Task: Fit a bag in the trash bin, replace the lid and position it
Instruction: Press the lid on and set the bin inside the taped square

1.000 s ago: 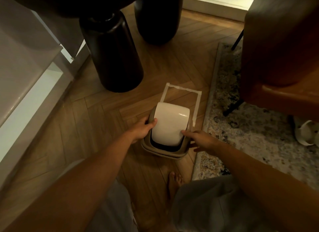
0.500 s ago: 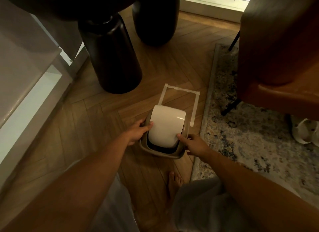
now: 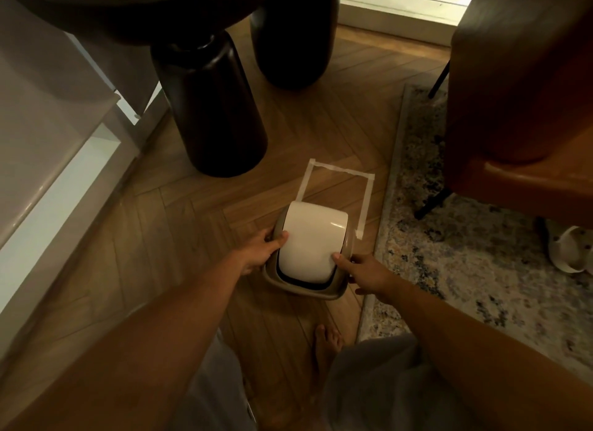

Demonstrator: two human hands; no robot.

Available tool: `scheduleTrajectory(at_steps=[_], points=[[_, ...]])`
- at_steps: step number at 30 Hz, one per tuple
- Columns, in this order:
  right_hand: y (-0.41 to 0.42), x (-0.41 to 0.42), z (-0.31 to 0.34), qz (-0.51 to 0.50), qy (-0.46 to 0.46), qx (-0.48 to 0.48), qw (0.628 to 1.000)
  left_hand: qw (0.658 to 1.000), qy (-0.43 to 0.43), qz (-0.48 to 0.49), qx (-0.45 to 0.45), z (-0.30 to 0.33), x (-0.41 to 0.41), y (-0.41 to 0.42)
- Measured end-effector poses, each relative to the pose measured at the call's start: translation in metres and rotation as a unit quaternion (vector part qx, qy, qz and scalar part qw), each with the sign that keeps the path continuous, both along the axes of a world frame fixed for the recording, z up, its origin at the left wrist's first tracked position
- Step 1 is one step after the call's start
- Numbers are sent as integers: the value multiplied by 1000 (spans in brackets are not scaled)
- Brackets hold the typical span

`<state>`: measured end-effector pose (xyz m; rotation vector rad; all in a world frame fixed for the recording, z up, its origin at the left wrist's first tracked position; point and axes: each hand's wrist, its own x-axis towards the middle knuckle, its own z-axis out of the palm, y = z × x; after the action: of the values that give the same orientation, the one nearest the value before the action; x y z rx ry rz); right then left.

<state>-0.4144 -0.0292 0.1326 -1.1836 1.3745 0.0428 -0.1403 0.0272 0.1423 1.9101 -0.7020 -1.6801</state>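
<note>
Both forearms extend forward and downward from the lower corners of the view toward a small trash bin point(image 3: 308, 254) on the wood floor point(image 3: 179, 225). The left hand point(image 3: 261, 252) clasps the bin's left side, its thumb lying on the left edge of the white lid point(image 3: 313, 239) and its fingers wrapped around the tan rim. The right hand point(image 3: 369, 275) grips the right side near the front corner, its thumb pressed on the lid's lower right edge; the remaining fingers curl around the outside of the rim, partly hidden. Each hand is thus closed on the bin. The bin has a tan, rounded-rectangular body with a domed white swing lid seated in it; a dark gap shows beneath the lid's near edge. No bag is discernible from this angle. The bin stands at the open near end of a three-sided outline of pale tape point(image 3: 340, 173) stuck to the floor, covering the near ends of the tape's two side strips. A patterned rug point(image 3: 465, 244) lies just right of the bin, and a dark cylindrical table leg point(image 3: 211, 109) stands beyond it to the left. A bare foot point(image 3: 325, 345) rests on the floor below the bin.
</note>
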Motion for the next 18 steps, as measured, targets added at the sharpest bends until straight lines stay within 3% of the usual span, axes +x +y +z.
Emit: scheduleTrajectory(at_steps=[4,9,18], points=[[13,4,-2,-42,-19,-60,997,997,-67,19,-43,-8,-12,4],[40,16,-9,-106,-138,-133,976,993,-85,61,-63,-14,-26,14],[57,21,-16,-116,-125,-169,971,993,-61,67,-74,-20,-41,23]])
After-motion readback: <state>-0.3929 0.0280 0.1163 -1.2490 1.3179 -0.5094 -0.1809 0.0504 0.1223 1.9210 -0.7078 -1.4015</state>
